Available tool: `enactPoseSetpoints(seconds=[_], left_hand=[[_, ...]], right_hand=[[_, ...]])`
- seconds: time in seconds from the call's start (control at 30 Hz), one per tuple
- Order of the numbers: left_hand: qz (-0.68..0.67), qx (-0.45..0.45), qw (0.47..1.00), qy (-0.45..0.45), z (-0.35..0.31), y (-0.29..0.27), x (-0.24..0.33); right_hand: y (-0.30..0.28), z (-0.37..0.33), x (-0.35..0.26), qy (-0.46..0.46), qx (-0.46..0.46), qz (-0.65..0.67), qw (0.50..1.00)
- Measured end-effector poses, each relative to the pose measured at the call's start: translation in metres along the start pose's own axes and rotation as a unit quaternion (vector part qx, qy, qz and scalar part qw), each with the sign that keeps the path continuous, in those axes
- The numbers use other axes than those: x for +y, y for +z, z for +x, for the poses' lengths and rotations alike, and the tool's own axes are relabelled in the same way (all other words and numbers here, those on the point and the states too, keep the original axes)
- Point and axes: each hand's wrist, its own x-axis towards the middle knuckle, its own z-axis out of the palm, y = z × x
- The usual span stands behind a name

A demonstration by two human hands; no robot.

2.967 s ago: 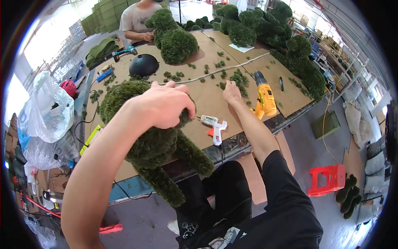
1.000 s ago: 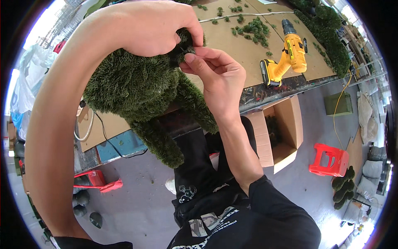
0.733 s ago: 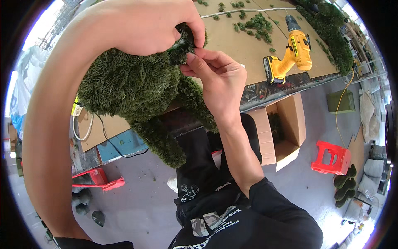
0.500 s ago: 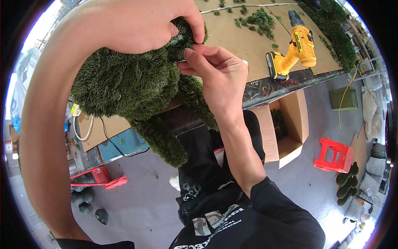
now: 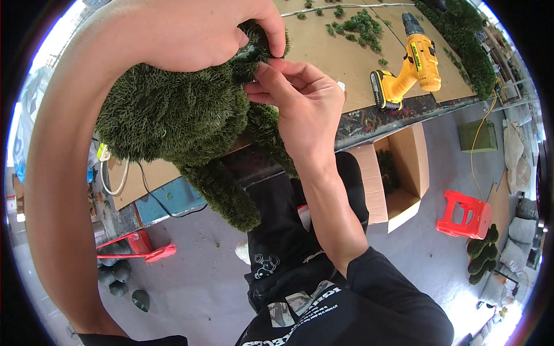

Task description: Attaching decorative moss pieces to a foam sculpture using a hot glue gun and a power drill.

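Observation:
A shaggy figure (image 5: 167,109) covered in dark green artificial grass, with a rounded body and stubby limbs, lies at the table's near edge. My left hand (image 5: 213,34) reaches over it from above, its fingers curled round a small round ear-like part (image 5: 248,55). A pale greenish patch shows inside that part. From the right, my right hand (image 5: 306,101) pinches thumb and forefinger together at the same part's edge, close to my left fingertips. Whatever lies between the pinched fingers is too small to make out.
On the table (image 5: 346,75) a yellow cordless drill (image 5: 418,66) lies beside loose green sprigs (image 5: 362,29). Below its edge stands an open cardboard box (image 5: 407,173). A red stool (image 5: 464,214) and a red dustpan (image 5: 138,245) are on the floor. A black cable (image 5: 156,196) hangs at the left.
The grass figure has shifted very slightly left. Both hands keep nearly the same hold at the ear-like part.

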Motion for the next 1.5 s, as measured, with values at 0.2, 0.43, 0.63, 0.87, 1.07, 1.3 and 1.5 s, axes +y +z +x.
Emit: enactPoseSetpoints(seconds=[0.2, 0.43, 0.63, 0.87, 1.07, 1.3, 1.5], left_hand=[[0.005, -0.02, 0.996, -0.082, -0.011, -0.006, 0.019], [0.002, -0.002, 1.0, 0.008, -0.008, -0.002, -0.001], [-0.002, 0.002, 1.0, -0.013, -0.011, -0.002, 0.002], [0.005, 0.027, 1.0, -0.001, -0.013, 0.001, 0.002], [-0.053, -0.022, 0.998, -0.026, -0.009, -0.013, -0.005], [0.1, 0.088, 0.991, -0.016, -0.005, 0.014, 0.002], [0.034, 0.03, 0.999, 0.009, 0.0, 0.005, 0.002]], right_hand=[[0.012, -0.005, 0.003, -0.01, -0.015, -0.002, 1.0], [0.009, -0.003, 0.004, -0.013, 0.006, -0.044, 0.999], [0.011, -0.001, 0.004, 0.002, 0.009, -0.026, 1.0], [0.0, 0.015, 0.008, 0.011, 0.009, -0.104, 0.995], [0.007, 0.02, 0.009, -0.004, 0.015, -0.139, 0.99], [-0.003, 0.026, 0.011, -0.01, 0.008, -0.148, 0.989], [-0.017, 0.025, 0.014, 0.024, -0.043, -0.024, 0.998]])
